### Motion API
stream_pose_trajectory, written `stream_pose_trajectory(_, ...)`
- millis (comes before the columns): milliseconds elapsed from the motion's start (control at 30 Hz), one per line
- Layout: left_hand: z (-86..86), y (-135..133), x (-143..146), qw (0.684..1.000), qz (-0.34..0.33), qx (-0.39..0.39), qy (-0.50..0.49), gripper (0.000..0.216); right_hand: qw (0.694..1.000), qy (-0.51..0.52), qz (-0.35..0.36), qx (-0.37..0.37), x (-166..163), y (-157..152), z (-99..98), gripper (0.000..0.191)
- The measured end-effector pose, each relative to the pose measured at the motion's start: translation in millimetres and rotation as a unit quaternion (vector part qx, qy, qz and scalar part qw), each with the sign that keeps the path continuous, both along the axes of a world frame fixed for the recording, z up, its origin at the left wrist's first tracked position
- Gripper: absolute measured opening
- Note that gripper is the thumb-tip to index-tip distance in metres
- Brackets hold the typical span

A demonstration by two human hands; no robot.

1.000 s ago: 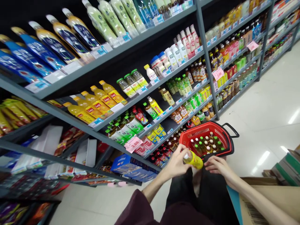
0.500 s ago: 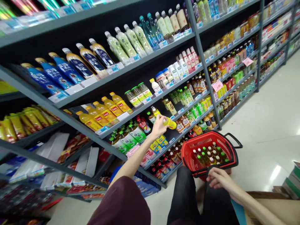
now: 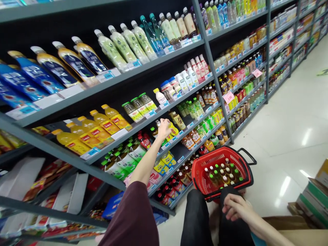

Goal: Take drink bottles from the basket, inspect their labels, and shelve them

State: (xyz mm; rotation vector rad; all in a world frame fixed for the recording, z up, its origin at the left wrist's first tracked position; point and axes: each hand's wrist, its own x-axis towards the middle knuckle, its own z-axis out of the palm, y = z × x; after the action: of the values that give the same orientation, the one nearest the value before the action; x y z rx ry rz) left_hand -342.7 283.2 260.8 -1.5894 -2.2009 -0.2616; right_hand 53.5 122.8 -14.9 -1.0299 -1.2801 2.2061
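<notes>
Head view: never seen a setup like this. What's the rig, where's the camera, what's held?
There's no machine, just a person's two bare hands. One head-worn camera looks forward and down at them. The left hand reaches into grey store shelves and is at a yellow bottle; its fingers are too small to tell how firmly they grip. The right hand is in front of the right leg, fingers loosely curled, nothing visible in it. Beyond the knees is a red shopping basket with capped drink bottles inside. Nearby shelves also carry orange-drink bottles.
</notes>
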Motion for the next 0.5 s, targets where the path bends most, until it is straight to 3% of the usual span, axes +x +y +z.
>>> stream_pose_trajectory(267, -3.3, 39.7, -29.9, 0.999, -0.005, -0.031, 0.043, 0.053, 0.999, 0.011, 0.007, -0.037, -1.1, 3.8, -7.0, 0.043)
stream_pose_trajectory(500, -14.7, 73.7, -56.0, 0.994, 0.022, -0.095, 0.041, 0.051, 0.999, 0.005, 0.043, -0.018, 2.0, 1.1, -4.8, 0.040)
